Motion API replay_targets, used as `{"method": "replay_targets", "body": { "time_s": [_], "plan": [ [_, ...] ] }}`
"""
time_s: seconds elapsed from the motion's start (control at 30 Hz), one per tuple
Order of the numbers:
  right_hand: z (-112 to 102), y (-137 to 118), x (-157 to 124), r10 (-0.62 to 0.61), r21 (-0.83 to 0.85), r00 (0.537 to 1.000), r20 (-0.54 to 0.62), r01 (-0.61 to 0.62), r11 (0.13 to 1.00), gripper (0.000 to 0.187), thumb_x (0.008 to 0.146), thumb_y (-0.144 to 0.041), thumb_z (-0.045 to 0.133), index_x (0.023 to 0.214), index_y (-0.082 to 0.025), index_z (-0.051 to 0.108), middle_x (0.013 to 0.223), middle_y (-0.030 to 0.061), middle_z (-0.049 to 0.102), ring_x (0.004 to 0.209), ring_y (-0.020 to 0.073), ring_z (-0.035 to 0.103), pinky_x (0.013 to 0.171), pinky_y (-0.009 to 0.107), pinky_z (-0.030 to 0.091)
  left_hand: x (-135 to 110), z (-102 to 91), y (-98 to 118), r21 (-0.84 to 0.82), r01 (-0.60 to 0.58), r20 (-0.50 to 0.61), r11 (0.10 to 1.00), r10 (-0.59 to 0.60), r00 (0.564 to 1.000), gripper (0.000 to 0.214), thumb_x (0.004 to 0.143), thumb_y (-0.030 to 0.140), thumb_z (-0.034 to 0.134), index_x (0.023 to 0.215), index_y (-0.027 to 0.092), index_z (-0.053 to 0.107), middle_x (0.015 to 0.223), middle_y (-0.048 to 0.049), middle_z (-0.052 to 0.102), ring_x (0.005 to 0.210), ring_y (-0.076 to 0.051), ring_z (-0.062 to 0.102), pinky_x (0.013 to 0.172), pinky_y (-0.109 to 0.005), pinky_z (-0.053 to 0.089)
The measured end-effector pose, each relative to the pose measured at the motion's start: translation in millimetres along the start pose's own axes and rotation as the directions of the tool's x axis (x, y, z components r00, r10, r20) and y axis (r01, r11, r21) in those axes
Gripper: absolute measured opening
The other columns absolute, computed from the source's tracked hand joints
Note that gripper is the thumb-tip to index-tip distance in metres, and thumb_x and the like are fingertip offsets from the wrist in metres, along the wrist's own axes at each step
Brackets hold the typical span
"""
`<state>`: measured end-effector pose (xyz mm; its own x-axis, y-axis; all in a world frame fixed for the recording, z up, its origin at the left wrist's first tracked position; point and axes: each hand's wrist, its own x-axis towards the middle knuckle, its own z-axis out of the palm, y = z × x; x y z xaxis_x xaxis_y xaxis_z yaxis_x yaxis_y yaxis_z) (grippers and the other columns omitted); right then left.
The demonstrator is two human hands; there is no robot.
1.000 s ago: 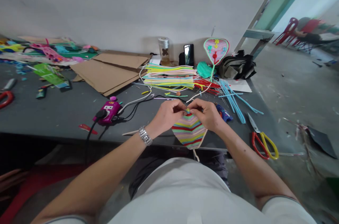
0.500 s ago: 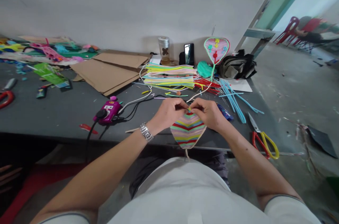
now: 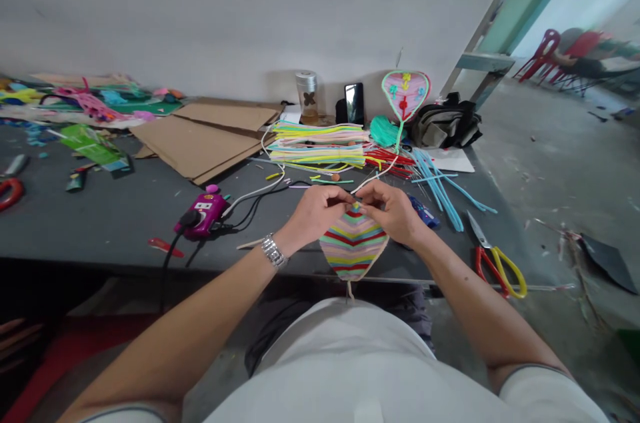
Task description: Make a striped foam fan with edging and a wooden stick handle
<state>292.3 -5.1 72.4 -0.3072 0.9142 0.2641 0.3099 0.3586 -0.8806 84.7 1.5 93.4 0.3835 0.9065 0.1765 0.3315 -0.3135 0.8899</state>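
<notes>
A heart-shaped fan of striped pipe cleaners hangs over the near edge of the dark table. My left hand pinches its top edge from the left, with a metal watch on that wrist. My right hand pinches the same top edge from the right. The fingertips of both hands meet at the middle of the fan's top. Behind them lies a stack of yellow, green and pink pipe cleaners, with red ones and blue ones beside it.
Red and yellow scissors lie at the right. A purple glue gun with its cord lies at the left. Cardboard sheets, a jar, a phone, a finished pink fan and a black bag stand near the white partition.
The striped fan has risen slightly and its tip has swung a little left. Both hands stay pinched on its top edge.
</notes>
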Motion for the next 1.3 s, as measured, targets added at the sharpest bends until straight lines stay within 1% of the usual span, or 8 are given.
{"method": "replay_targets", "body": {
  "time_s": [0.13, 0.2, 0.4, 0.63, 0.8, 0.9, 1.1, 1.3],
  "plan": [
    [0, -4, -1, -0.012, -0.024, 1.000, -0.001, 0.012, 1.000, 0.015, 0.083, -0.026, 0.069, 0.097, -0.020, 0.066, 0.075, -0.0031, 0.065, 0.064, 0.0122, 0.053, 0.063, 0.026, 0.042, 2, -0.6, -1, 0.035, 0.023, -0.002, 0.999, -0.023, 1.000, 0.022, 0.081, 0.021, 0.063, 0.087, 0.015, 0.084, 0.076, -0.0028, 0.079, 0.065, -0.015, 0.065, 0.061, -0.023, 0.045],
    [0, -5, -1, -0.018, -0.036, 1.000, 0.004, 0.018, 0.999, 0.014, 0.083, -0.026, 0.069, 0.096, -0.020, 0.066, 0.076, -0.0027, 0.065, 0.064, 0.0122, 0.053, 0.063, 0.027, 0.041, 2, -0.6, -2, 0.021, 0.033, -0.011, 0.999, -0.032, 0.999, 0.022, 0.081, 0.023, 0.064, 0.087, 0.015, 0.084, 0.075, -0.0028, 0.079, 0.064, -0.015, 0.063, 0.059, -0.023, 0.043],
    [0, -3, -3, -0.023, -0.048, 1.000, 0.004, 0.023, 0.999, 0.014, 0.086, -0.027, 0.069, 0.099, -0.020, 0.066, 0.077, -0.0017, 0.067, 0.066, 0.0131, 0.055, 0.065, 0.027, 0.043, 3, -1.9, -7, -0.055, 0.016, -0.009, 0.998, -0.017, 1.000, 0.019, 0.080, 0.028, 0.069, 0.088, 0.016, 0.082, 0.082, -0.0035, 0.081, 0.072, -0.017, 0.068, 0.066, -0.024, 0.049],
    [1, -7, -2, -0.023, -0.030, 1.000, -0.021, 0.022, 0.999, 0.017, 0.082, -0.025, 0.070, 0.098, -0.020, 0.067, 0.072, -0.0032, 0.066, 0.065, 0.0128, 0.055, 0.064, 0.026, 0.044, -2, -3.9, -5, 0.018, -0.026, 0.013, 0.999, 0.026, 1.000, 0.018, 0.080, 0.019, 0.063, 0.085, 0.016, 0.079, 0.081, -0.0024, 0.080, 0.071, -0.015, 0.068, 0.065, -0.023, 0.048],
    [2, -8, -3, -0.021, -0.031, 0.999, -0.033, 0.020, 0.999, 0.012, 0.082, -0.024, 0.069, 0.093, -0.019, 0.072, 0.080, 0.0009, 0.075, 0.070, 0.0144, 0.062, 0.066, 0.026, 0.047, -6, -3.6, -4, 0.050, -0.051, 0.028, 0.997, 0.049, 0.998, 0.017, 0.084, 0.023, 0.064, 0.088, 0.016, 0.079, 0.082, -0.0024, 0.080, 0.072, -0.015, 0.068, 0.067, -0.023, 0.049],
    [3, -7, -3, -0.031, -0.030, 0.999, -0.024, 0.030, 0.999, 0.011, 0.082, -0.022, 0.067, 0.090, -0.019, 0.074, 0.081, 0.0014, 0.076, 0.071, 0.0147, 0.064, 0.067, 0.026, 0.047, -7, -2.8, -7, 0.042, -0.028, 0.021, 0.999, 0.027, 0.999, 0.017, 0.083, 0.023, 0.064, 0.087, 0.017, 0.080, 0.081, -0.0025, 0.080, 0.071, -0.016, 0.068, 0.065, -0.023, 0.048],
    [2, -8, -2, -0.043, -0.078, 0.999, -0.004, 0.042, 0.996, 0.017, 0.081, -0.017, 0.065, 0.090, -0.019, 0.080, 0.081, 0.0015, 0.078, 0.071, 0.0147, 0.064, 0.068, 0.026, 0.046, -4, -3.0, -9, 0.046, 0.003, 0.006, 0.999, -0.003, 1.000, 0.015, 0.081, 0.022, 0.068, 0.085, 0.016, 0.081, 0.078, -0.0022, 0.080, 0.070, -0.015, 0.066, 0.062, -0.023, 0.044],
    [0, -8, 0, -0.045, -0.093, 0.999, 0.006, 0.045, 0.995, 0.018, 0.079, -0.015, 0.064, 0.082, -0.019, 0.081, 0.077, 0.0010, 0.077, 0.070, 0.0147, 0.064, 0.068, 0.026, 0.046, -3, -2.0, -11, 0.018, 0.026, 0.012, 0.999, -0.027, 1.000, 0.012, 0.079, 0.021, 0.069, 0.082, 0.016, 0.079, 0.077, -0.0021, 0.078, 0.066, -0.014, 0.064, 0.060, -0.023, 0.043]
  ]
}}
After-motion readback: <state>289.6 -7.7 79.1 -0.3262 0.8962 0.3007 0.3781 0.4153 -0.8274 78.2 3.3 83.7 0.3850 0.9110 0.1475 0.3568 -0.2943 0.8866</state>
